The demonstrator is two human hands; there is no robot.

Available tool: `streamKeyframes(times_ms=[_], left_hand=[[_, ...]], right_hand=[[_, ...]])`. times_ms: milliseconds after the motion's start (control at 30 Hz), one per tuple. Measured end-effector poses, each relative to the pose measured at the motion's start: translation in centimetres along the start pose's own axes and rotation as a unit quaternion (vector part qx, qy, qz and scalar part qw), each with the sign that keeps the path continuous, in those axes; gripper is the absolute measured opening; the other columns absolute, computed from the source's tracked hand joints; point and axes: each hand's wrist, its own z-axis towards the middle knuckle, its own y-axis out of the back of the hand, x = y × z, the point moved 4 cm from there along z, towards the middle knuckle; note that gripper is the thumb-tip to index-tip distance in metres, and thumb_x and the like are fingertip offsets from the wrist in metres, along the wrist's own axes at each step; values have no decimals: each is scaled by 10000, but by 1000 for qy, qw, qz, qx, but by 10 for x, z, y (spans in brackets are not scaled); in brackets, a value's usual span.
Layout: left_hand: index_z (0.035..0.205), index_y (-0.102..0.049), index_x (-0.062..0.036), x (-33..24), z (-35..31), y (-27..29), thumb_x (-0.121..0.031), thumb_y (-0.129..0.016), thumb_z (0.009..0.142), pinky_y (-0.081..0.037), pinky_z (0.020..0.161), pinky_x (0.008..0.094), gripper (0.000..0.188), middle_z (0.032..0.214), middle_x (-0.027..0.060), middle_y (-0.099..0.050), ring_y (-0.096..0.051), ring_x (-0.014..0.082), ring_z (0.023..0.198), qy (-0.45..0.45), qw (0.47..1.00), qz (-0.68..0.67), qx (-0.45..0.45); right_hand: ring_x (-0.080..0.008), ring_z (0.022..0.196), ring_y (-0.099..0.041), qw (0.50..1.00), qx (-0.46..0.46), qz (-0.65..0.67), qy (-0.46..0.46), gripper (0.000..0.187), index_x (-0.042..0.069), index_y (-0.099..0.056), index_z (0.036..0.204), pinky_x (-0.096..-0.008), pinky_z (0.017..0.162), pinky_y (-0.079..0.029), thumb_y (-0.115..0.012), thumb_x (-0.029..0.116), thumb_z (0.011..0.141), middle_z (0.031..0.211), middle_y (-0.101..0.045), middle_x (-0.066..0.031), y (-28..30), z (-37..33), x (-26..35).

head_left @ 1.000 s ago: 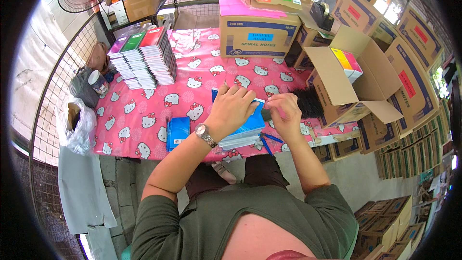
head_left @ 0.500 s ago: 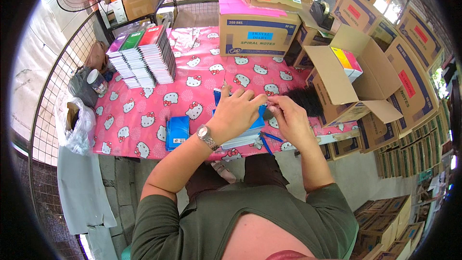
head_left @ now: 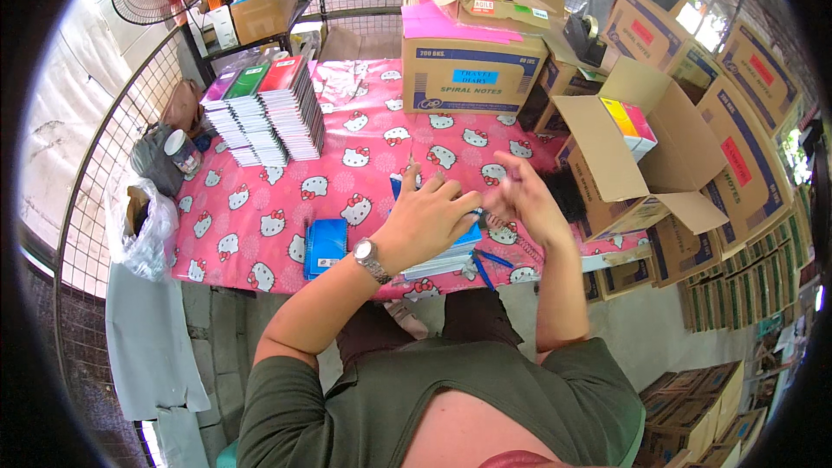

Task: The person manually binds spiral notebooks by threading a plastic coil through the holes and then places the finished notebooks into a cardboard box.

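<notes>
A stack of blue-covered notebooks [head_left: 444, 258] sits near the table's front edge. My left hand [head_left: 426, 212], with a watch on its wrist, is bent over the top blue notebook [head_left: 396, 185] and grips it; the hand hides most of its cover. Right of the stack, my right hand [head_left: 530, 199] is raised, its stretched fingers smeared by motion. Below it a thin dark spiral coil [head_left: 501, 227] trails from the notebook's right side. Blue-handled pliers [head_left: 487, 267] lie against the stack. Another blue notebook [head_left: 326, 247] lies to the left.
Tall stacks of purple, green and red notebooks [head_left: 290, 108] stand at the back left. A bundle of black coils [head_left: 565, 195] lies beside an open carton [head_left: 598, 143] on the right. A closed carton [head_left: 472, 78] stands at the back. A plastic bag [head_left: 143, 234] hangs at the left edge.
My right hand has come away from the notebook's right edge, its fingers lifting and spreading. The coil now shows below it. My left hand stays on the notebook; the whole view has shifted slightly.
</notes>
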Motion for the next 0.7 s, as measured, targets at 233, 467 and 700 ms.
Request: streamKeyframes(times_ms=[233,467,700], left_hand=[[1173,-610,-186,1,2,-11,-310,-607,954,-263,1087,684,252,1054,49,-615,-558,286,1160,-55,998,-21,-23],[1092,-630,-142,19,-23,-10,-363,-684,899,-362,986,610,298,1109,95,-585,-526,322,1174,102,994,-18,-38],[1050,-626,-113,12,0,-7,-404,-723,857,-420,856,489,362,1051,108,-569,-540,312,1067,58,996,-55,-41]], right_hand=[[-495,1188,-551,710,-262,-653,-39,591,45,-597,1280,-540,1047,-424,-598,515,923,1273,-581,-324,74,67,-252],[-293,1240,-583,988,112,58,88,568,58,-562,1355,-398,1083,-431,-700,317,869,1325,-611,-199,25,59,-44],[-274,1135,-601,953,276,51,116,532,-15,-627,1251,-403,1036,-424,-706,343,866,1209,-608,-126,16,13,32]])
